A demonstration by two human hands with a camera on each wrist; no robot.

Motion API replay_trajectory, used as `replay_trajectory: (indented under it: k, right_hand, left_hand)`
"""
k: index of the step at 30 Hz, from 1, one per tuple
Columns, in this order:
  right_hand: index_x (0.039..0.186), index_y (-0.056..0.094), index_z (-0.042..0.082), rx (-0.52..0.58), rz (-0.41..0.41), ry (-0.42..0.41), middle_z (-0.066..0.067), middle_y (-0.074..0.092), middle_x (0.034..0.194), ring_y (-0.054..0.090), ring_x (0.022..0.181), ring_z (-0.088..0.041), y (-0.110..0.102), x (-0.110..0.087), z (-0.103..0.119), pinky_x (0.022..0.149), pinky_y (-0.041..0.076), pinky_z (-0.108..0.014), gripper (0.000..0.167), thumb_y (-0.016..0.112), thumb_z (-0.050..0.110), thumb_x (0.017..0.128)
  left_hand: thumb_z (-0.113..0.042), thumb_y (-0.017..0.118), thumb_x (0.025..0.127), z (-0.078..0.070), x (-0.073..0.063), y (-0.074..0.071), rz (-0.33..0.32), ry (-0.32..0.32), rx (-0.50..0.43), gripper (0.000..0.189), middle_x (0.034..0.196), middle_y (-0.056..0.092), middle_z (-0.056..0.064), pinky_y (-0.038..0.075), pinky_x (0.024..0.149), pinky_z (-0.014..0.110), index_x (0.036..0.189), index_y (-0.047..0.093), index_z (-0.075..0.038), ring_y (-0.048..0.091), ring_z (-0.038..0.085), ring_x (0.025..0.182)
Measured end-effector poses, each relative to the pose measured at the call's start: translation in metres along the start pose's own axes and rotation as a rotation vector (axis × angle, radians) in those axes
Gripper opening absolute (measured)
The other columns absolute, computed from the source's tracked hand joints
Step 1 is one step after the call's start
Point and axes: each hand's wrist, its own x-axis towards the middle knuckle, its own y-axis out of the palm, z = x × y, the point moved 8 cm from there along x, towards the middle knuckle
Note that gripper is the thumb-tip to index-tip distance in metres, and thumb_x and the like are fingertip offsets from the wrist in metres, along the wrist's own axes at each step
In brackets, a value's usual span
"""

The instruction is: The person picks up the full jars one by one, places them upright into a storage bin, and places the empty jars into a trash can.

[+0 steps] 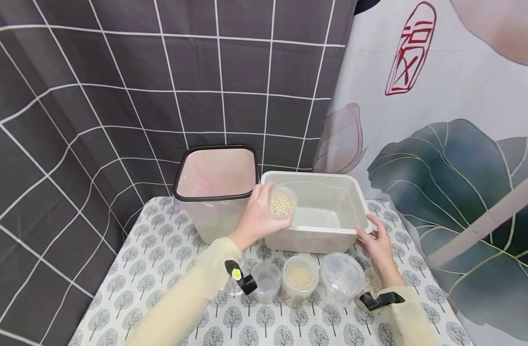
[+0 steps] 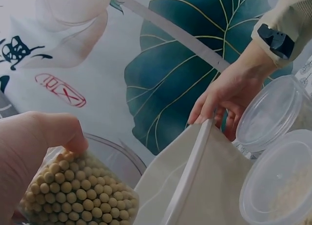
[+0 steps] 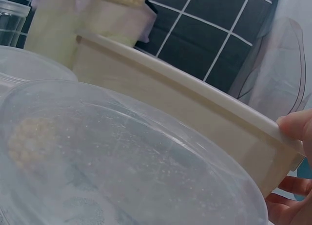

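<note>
Left hand (image 1: 260, 213) is curled snugly round a clear soybean tub (image 1: 283, 202), above the white bin (image 1: 309, 240)'s left edge; right hand (image 1: 378, 245) pinches its near-right corner (steadying it, I'd guess).

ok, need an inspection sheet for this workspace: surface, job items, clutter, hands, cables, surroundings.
Surface: tree-print tablecloth.
Job items: container of beans, held up at the white tub's left end, lid cannot be told; row of clear containers in front of the tub, some with pale contents.
Clutter: black-rimmed bin beside the tub.
Hands: left hand grips the container of beans; right hand holds the tub's near right corner; black wrist device on each wrist.
Cables: nothing seen.
Surroundings: dark grid-patterned backdrop behind; white leaf-print backdrop to the right.
</note>
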Motion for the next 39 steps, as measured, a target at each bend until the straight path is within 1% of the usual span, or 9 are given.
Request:
replay_trajectory:
  k: [8,12,15,19,24,28,34,36,39]
  right_hand:
    - [0.148,0.022,0.020,-0.006,0.000,0.005,-0.007,0.041,0.108,0.057,0.089,-0.007,0.000,0.000,-0.002,0.088,0.046,-0.032,0.069,0.059,0.033,0.091]
    - [0.148,0.022,0.019,0.000,0.001,-0.003,-0.008,0.042,0.106,0.058,0.086,-0.005,-0.001,0.000,-0.001,0.088,0.047,-0.031,0.070,0.059,0.033,0.091]
    - [0.148,0.022,0.018,0.004,-0.001,-0.007,-0.008,0.041,0.106,0.057,0.085,-0.003,-0.001,0.000,0.000,0.087,0.047,-0.031,0.069,0.059,0.032,0.091]
    - [0.147,0.023,0.018,0.018,0.000,-0.008,-0.008,0.041,0.105,0.057,0.084,-0.002,0.000,0.001,-0.002,0.087,0.047,-0.031,0.069,0.059,0.031,0.091]
    - [0.146,0.025,0.020,0.016,-0.003,-0.036,-0.007,0.042,0.102,0.057,0.085,-0.005,-0.001,0.001,-0.003,0.084,0.049,-0.027,0.068,0.061,0.034,0.089]
    - [0.145,0.028,0.023,0.022,0.006,-0.076,-0.007,0.042,0.100,0.057,0.086,-0.009,0.000,0.003,-0.004,0.083,0.050,-0.026,0.069,0.063,0.037,0.088]
    - [0.145,0.029,0.024,0.046,0.026,-0.095,-0.007,0.043,0.100,0.059,0.086,-0.007,-0.002,0.001,-0.005,0.081,0.051,-0.025,0.070,0.064,0.038,0.087]
    - [0.145,0.028,0.025,0.029,0.016,-0.082,-0.007,0.043,0.101,0.059,0.086,-0.006,-0.003,0.001,-0.007,0.081,0.051,-0.024,0.070,0.063,0.040,0.087]
    - [0.146,0.027,0.023,0.014,0.007,-0.055,-0.008,0.043,0.104,0.059,0.088,-0.007,-0.002,0.002,-0.009,0.084,0.050,-0.028,0.070,0.062,0.039,0.088]
  left_hand:
    - [-0.036,0.079,0.057,0.005,0.016,0.017,-0.001,-0.061,0.011,0.090,0.120,0.043,0.010,0.048,0.082,0.037,0.133,0.040,-0.006,0.050,0.023,0.101]
    - [-0.038,0.078,0.057,0.007,0.024,0.027,-0.016,-0.104,0.063,0.092,0.125,0.042,0.012,0.047,0.084,0.038,0.134,0.040,-0.006,0.048,0.026,0.105]
    - [-0.040,0.076,0.057,0.008,0.030,0.036,-0.020,-0.119,0.111,0.092,0.126,0.042,0.013,0.048,0.080,0.037,0.134,0.039,-0.007,0.051,0.026,0.101]
    - [-0.041,0.075,0.059,0.009,0.037,0.042,-0.042,-0.111,0.147,0.091,0.122,0.043,0.013,0.050,0.073,0.034,0.135,0.040,-0.006,0.054,0.024,0.091]
    - [-0.041,0.074,0.059,0.012,0.044,0.048,-0.049,-0.114,0.140,0.091,0.121,0.043,0.014,0.049,0.075,0.033,0.135,0.039,-0.006,0.052,0.024,0.094]
    - [-0.040,0.075,0.058,0.020,0.050,0.053,-0.051,-0.156,0.126,0.091,0.121,0.043,0.014,0.049,0.075,0.034,0.134,0.039,-0.007,0.049,0.024,0.098]
    - [-0.037,0.076,0.060,0.028,0.056,0.066,-0.013,-0.217,0.116,0.092,0.123,0.040,0.016,0.049,0.077,0.035,0.137,0.036,-0.006,0.048,0.026,0.103]
    - [-0.038,0.077,0.060,0.031,0.057,0.070,-0.002,-0.231,0.127,0.093,0.123,0.039,0.017,0.049,0.077,0.035,0.137,0.035,-0.005,0.048,0.027,0.103]
    - [-0.039,0.078,0.061,0.037,0.058,0.073,0.007,-0.249,0.142,0.094,0.125,0.038,0.018,0.049,0.079,0.035,0.137,0.035,-0.005,0.047,0.027,0.106]
